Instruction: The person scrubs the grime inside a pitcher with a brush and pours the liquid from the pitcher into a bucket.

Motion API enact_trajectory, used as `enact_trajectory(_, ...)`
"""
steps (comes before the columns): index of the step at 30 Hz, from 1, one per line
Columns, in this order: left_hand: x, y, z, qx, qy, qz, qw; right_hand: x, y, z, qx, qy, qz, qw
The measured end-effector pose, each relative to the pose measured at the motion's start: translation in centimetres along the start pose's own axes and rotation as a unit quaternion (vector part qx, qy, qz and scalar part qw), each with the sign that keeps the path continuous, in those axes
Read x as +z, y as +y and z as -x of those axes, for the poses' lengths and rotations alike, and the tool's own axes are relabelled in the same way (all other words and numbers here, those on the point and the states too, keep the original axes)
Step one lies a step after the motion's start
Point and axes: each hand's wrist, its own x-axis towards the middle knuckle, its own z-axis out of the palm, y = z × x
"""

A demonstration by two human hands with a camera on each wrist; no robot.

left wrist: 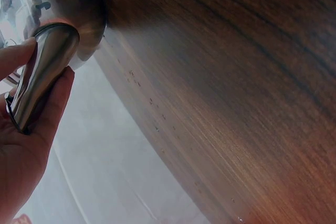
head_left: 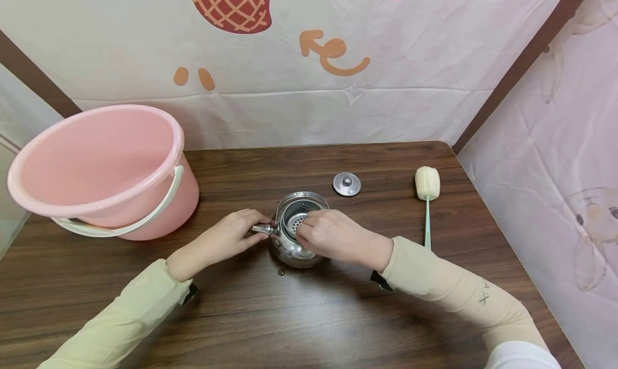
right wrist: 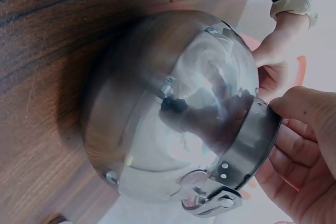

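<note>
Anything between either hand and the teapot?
Nothing visible: the left hand grips the spout, the right hand pinches the strainer at its rim, and the lid lies apart, beyond the teapot.

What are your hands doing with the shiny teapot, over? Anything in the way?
Left hand gripping teapot spout. Right hand pinching strainer at the teapot's mouth. Lid off, lying on table, not blocking. Over.

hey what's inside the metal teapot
A perforated metal strainer is in the mouth of the teapot. The right hand hides part of it, and anything beneath the strainer can't be seen.
</note>
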Motion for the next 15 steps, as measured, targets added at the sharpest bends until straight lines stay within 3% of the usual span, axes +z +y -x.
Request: enact_trajectory(15,0.01,0.05,-0.05,0.004,0.002,-0.006,1.0000,-0.99,0.26,-0.21,-0.002,0.009,0.000,1.000)
